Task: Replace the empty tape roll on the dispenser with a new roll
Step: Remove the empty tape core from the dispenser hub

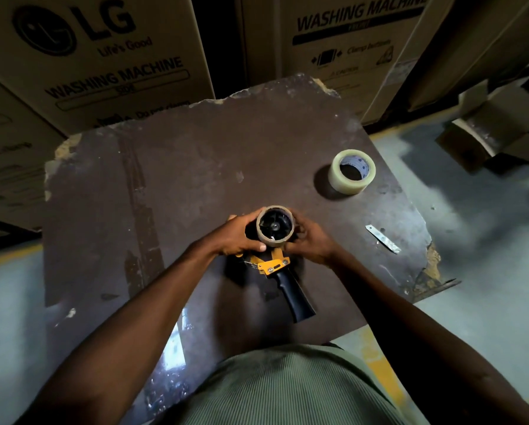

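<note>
Both hands cup the core [274,226]: left hand [237,237] wraps its left side with the thumb pressed on the lower rim, right hand [310,240] curls round its right side, fingers partly hidden behind it. Core sits on the black hub of the dispenser [280,265], which lies on the table [171,185], near its front middle, handle pointing back toward the person.

Handling guess: core is bare cardboard, light, fairly stiff but crushable if squeezed hard, so grip on the outer wall at 2 opposite sides and pull straight off the hub. Hub friction may hold it, so the dispenser probably needs pinning down by frame or handle. Serrated blade on the yellow frame looks likely, keep fingers off that end.

New roll [352,171] stands flat, hole up, well apart to the right rear. Looks full, so heavier, rigid, slick-sided; take it by the outer wall or through the hole.

Loose blade [382,239] lies right of the hands, apart from them. Boxes [103,56] stand behind the table.
</note>
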A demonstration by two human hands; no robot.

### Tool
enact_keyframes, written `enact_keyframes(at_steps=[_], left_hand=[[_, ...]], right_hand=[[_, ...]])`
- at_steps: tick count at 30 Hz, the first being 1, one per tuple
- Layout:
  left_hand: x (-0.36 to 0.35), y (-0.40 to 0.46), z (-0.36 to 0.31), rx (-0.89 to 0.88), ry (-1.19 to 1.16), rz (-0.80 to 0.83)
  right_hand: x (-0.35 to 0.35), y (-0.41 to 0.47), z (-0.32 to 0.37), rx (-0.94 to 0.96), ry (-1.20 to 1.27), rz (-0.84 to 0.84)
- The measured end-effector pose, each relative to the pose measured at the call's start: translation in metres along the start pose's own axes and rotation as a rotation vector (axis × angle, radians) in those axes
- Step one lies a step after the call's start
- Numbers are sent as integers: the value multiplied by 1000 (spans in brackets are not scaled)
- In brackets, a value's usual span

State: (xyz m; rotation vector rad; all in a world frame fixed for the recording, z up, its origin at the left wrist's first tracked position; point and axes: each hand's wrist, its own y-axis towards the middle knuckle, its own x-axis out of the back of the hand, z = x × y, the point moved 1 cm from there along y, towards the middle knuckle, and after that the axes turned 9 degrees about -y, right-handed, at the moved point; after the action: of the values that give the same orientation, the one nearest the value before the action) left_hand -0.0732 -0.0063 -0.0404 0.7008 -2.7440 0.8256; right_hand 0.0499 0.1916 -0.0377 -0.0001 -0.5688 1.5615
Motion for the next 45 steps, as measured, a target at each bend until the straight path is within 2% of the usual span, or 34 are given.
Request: enact_keyframes(at_steps=[5, 16, 28, 36, 42, 45], left_hand=[[-7, 2, 4, 2, 91, -90], [-5, -3, -3, -39, 67, -54], [-2, 5, 4, -44, 56, -22], [-3, -18, -20, 27, 233, -55], [-1, -15, -19, -45, 62, -1], [-2, -16, -24, -15, 139, -33]], right_hand=[[3, -1, 2, 81, -6, -56], [6, -1, 2, 40, 108, -32], [11, -8, 15, 75, 87, -22], [12, -9, 13, 45, 128, -9], [14, -7, 26, 116, 85, 28], [17, -9, 25, 80, 88, 18]])
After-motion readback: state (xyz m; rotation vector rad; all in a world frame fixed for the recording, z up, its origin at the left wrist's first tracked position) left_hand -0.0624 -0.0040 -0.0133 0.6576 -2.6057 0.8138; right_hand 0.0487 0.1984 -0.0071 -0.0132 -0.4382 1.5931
